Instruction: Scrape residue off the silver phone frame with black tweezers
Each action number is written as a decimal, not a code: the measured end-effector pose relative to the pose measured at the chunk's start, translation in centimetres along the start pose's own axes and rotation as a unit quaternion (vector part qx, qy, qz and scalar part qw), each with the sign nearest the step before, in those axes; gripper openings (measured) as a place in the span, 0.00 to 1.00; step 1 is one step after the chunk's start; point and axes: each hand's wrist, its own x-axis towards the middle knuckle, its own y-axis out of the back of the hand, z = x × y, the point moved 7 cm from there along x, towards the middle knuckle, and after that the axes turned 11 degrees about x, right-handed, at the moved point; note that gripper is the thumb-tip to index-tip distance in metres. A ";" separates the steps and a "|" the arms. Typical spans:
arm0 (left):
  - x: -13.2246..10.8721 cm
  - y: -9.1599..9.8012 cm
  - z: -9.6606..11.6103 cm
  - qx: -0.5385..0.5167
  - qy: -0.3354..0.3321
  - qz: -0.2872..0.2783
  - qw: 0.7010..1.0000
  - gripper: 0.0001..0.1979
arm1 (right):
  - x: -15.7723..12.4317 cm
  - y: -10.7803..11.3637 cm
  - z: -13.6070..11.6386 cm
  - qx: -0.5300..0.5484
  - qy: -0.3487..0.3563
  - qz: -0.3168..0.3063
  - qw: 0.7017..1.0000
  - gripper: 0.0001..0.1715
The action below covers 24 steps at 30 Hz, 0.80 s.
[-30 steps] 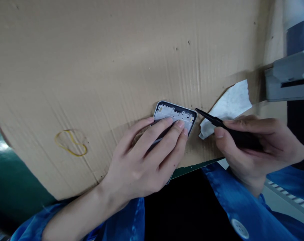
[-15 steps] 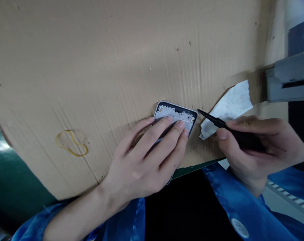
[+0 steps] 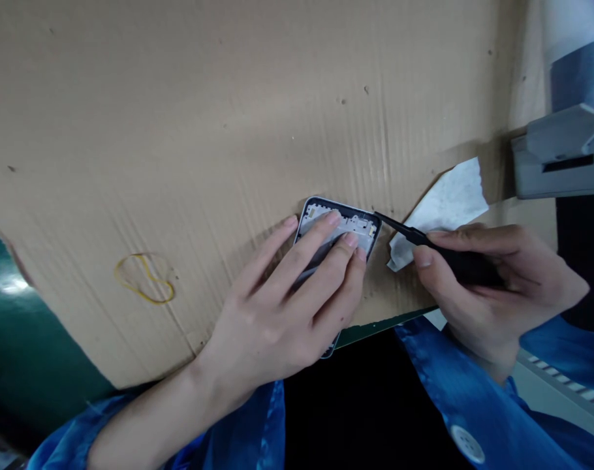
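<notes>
A phone frame [image 3: 358, 222] with a light metal inside and a dark rim lies tilted on the cardboard. My left hand [image 3: 287, 300] is laid over it, fingertips pressing on its inner face and holding it, so most of the frame is hidden. Black tweezers [image 3: 402, 228] are pinched between the thumb and fingers of my right hand [image 3: 493, 281]. Their tip meets the frame's upper right corner; whether it grips anything there is too small to tell. Beneath the tweezers lies a torn piece of white paper [image 3: 448, 199].
A yellow rubber band [image 3: 150, 294] rests on the cardboard sheet [image 3: 179, 117] left of my left hand. At the right edge stands a grey device with a slot [image 3: 556, 160]. Green table surface [image 3: 27, 326] shows past the cardboard's left edge.
The tweezers have moved slightly left, from just beside the frame's corner onto it. My left index fingertip has shifted up a little on the frame. The whole view has shifted slightly.
</notes>
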 end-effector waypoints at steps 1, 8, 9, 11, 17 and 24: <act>0.0 0.0 0.0 0.003 -0.001 0.000 1.000 0.16 | 0.0 0.1 0.1 -0.003 -0.005 0.000 1.000 0.16; -0.3 0.2 0.0 0.002 -0.007 0.000 1.000 0.17 | 0.2 0.5 0.9 0.030 0.039 0.022 0.999 0.23; -0.3 0.2 0.0 0.001 -0.008 -0.001 1.000 0.16 | 0.3 0.4 1.0 0.034 0.044 0.022 0.998 0.24; -0.2 0.1 -0.1 0.001 -0.005 -0.001 1.000 0.15 | 0.4 0.4 1.0 0.044 0.044 0.024 0.998 0.25; 0.0 0.2 -0.2 0.009 -0.005 0.004 1.000 0.14 | 0.8 0.1 0.4 0.063 0.064 0.012 0.996 0.25; -0.3 0.1 -0.2 -0.010 -0.006 0.004 1.000 0.16 | 1.1 0.1 0.4 0.079 0.060 0.004 0.995 0.30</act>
